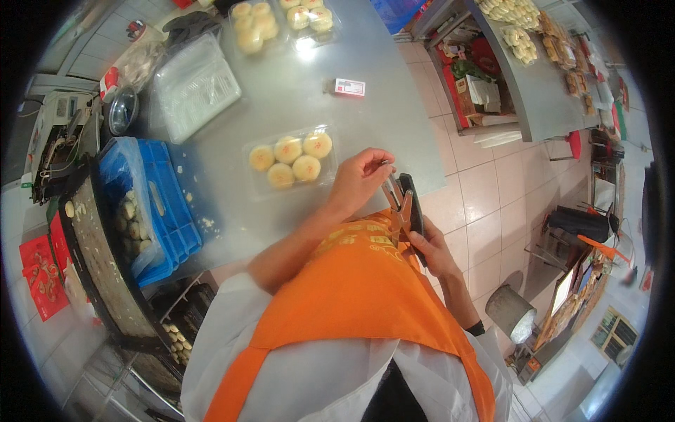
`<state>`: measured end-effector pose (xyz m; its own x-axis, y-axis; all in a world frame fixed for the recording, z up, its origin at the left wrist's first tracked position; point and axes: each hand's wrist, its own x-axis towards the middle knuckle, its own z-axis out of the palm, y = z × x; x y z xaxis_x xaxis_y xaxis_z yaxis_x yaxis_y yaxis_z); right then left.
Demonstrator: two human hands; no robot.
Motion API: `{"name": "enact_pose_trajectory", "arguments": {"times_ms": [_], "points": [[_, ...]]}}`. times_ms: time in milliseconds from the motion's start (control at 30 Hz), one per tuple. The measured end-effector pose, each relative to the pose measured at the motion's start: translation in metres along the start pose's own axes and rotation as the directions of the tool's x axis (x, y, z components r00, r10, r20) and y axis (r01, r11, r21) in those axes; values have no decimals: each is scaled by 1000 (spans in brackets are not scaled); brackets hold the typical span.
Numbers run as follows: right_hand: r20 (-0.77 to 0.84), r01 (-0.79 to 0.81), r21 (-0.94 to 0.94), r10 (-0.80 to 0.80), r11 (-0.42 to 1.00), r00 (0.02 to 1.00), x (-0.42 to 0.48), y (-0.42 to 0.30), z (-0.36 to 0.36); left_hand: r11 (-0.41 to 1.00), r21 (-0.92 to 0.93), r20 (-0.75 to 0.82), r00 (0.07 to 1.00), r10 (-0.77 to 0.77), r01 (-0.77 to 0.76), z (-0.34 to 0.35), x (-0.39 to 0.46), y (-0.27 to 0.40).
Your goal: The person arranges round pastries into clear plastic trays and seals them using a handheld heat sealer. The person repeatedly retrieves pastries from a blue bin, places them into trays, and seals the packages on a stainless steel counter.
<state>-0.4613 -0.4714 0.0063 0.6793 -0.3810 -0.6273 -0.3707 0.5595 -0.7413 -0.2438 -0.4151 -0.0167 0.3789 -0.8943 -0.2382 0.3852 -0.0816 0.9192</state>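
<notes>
A black-and-metal stapler (405, 208) is in my right hand (435, 248), gripped by its rear end over the table's edge. Its top is swung away from the metal magazine. At the magazine's front tip, my left hand (356, 182) pinches a small metal piece between thumb and fingers; whether it is a staple strip or part of the stapler, I cannot tell. Left of that hand lies a clear plastic tray (329, 176) holding several round pastries (288, 150) with red marks on top. A small white-and-red box (349, 87) rests farther back on the steel table (369, 126).
A blue crate (163, 200) with bagged pastries stands at the left, beside a dark baking tray (105, 253). Stacked clear trays (198, 87) and packed pastries (256, 26) sit toward the back. Another counter (548, 100) is at the right across the tiled floor (474, 184).
</notes>
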Motion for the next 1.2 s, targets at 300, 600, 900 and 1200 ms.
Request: {"name": "enact_pose_trajectory", "arguments": {"times_ms": [300,600,900,1200], "points": [[29,-13,25,12,1000,1000,0,-4,5,988,123,49,994,-101,94,-14,3,16],[126,3,-2,-3,1000,992,-1,-14,3,978,-103,381,915,-130,182,-34,12,18],[182,16,-62,-5,998,983,1,-11,2,985,-11,229,959,168,-170,-18,3,-8],[167,24,-26,-19,999,986,-3,-7,8,979,154,37,991,130,-134,-1,-17,1]]}}
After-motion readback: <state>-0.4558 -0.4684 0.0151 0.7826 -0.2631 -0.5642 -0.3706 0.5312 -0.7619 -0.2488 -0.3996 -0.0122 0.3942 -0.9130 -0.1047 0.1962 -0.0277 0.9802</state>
